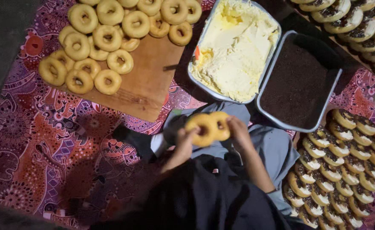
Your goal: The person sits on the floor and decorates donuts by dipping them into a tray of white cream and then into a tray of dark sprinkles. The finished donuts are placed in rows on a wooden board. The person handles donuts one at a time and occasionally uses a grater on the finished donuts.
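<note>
My left hand (183, 144) and my right hand (240, 133) are raised over my lap, and both grip a golden ring doughnut (204, 130) that looks split into two halves, one overlapping the other. The left fingers pinch its left edge; the right fingers hold its right side. Just beyond the hands sits a metal tray of pale yellow cream (234, 47), with a metal tray of dark chocolate crumbs (296, 83) beside it on the right.
A wooden board (147, 85) at the upper left carries several plain doughnuts (106, 38). Filled doughnuts topped with crumbs (341, 166) lie in rows at the right and on a tray at the top right (358, 25). A patterned red cloth (47, 140) covers the floor.
</note>
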